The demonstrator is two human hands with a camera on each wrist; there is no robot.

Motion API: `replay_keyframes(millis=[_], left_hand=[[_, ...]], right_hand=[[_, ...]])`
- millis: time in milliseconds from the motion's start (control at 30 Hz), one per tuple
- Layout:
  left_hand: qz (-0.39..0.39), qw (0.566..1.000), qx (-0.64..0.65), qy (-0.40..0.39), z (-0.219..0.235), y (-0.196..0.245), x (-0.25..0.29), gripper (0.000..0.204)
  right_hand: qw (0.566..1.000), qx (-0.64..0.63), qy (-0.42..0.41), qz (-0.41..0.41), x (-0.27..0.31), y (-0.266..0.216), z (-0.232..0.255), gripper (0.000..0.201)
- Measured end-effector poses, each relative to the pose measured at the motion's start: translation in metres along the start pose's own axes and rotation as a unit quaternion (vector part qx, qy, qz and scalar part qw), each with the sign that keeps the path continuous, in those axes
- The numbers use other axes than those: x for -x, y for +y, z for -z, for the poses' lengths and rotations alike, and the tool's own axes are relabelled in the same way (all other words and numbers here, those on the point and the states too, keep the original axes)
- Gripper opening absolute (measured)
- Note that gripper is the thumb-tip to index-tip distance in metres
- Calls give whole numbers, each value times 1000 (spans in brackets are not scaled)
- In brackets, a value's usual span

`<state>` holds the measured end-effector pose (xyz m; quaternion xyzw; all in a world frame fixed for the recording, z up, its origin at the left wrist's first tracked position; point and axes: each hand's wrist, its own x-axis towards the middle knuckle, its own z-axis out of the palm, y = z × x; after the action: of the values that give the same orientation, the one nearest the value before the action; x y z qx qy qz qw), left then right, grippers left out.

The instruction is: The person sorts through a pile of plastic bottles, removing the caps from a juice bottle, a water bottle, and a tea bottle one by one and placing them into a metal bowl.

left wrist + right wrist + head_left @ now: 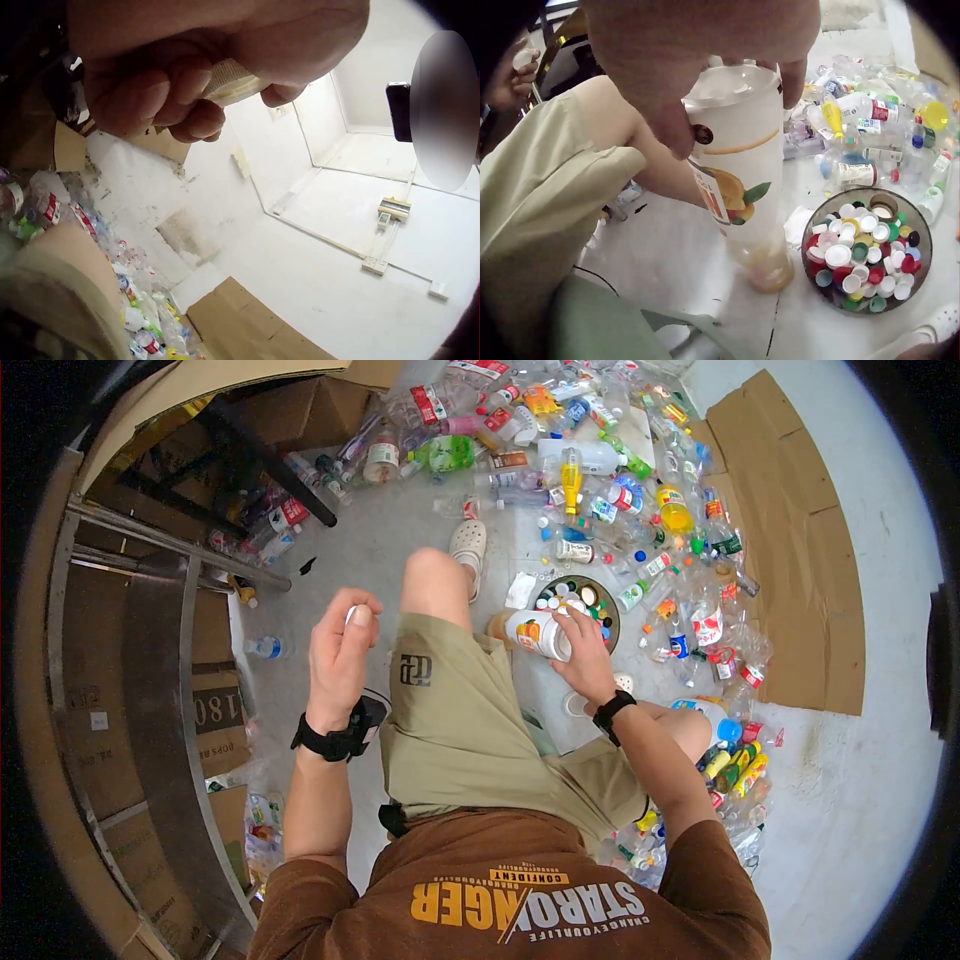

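My left hand (340,652) is raised to the left of the knee, fingers curled around a white ridged cap (231,84). The cap also shows as a pale disc in the head view. Over the lap's right side my right hand (584,652) grips a translucent plastic bottle (742,176) by one end. Oranges and a green leaf are printed on its white label, and its far end looks brownish. Just beyond that bottle, a round dark bowl (810,277) holds many caps in white, red, green and other colours.
A large heap of plastic bottles (620,500) spreads over the floor ahead and to the right. Flattened cardboard (800,560) leans along the right wall. At the left stands a metal frame (180,690) with cardboard boxes. A white paper piece (521,590) lies beside the bowl.
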<state>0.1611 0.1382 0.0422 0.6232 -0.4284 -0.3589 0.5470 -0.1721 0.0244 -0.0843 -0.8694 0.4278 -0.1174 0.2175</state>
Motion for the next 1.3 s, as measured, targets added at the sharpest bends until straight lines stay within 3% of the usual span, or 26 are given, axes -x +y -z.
replay_keyframes(millis=[267,367,533,667,1300], left_hand=[[21,998,29,-47,-23,-3,6,27],[24,997,17,-76,-26,-4,7,30],[31,993,3,-117,-41,-2,15,33],[37,991,-9,-131,-46,-3,16,33],[31,990,0,-140,-53,-2,11,34]], right_hand=[[1000,-5,-7,-4,6,4,-1,81],[999,-1,35,-25,8,7,-3,82],[998,-26,39,-51,11,16,-2,83],[999,-26,6,-46,17,16,3,82],[996,-39,37,-73,27,22,-3,79]])
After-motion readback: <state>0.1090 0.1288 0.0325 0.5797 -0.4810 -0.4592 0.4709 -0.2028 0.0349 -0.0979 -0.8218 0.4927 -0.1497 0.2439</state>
